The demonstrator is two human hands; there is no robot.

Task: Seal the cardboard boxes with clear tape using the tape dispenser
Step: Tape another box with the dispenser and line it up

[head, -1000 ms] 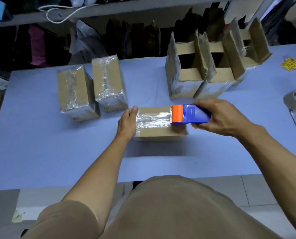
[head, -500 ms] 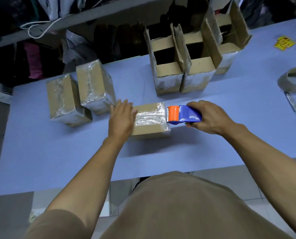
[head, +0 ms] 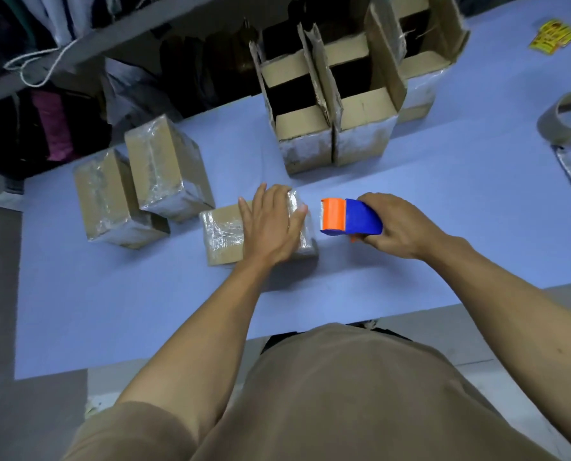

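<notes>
A small cardboard box (head: 222, 232) wrapped in clear tape lies in the middle of the blue table (head: 443, 227). My left hand (head: 272, 224) rests flat on top of it, fingers spread toward its right end. My right hand (head: 398, 224) grips the blue and orange tape dispenser (head: 349, 217), held just right of the box with a small gap between them. Two taped boxes (head: 111, 201) (head: 164, 168) stand to the left. Three open boxes (head: 297, 104) (head: 360, 91) (head: 423, 58) stand with flaps up at the back.
A brown tape roll (head: 566, 119) and a silvery cutter (head: 570, 169) lie at the right edge. Yellow labels (head: 553, 36) sit in the far right corner. A shelf with bags and a white cord runs behind the table. The table's near edge is by my torso.
The dispenser has come off the box's right end and now sits apart from it. My left hand has slid from the box's left end onto its top.
</notes>
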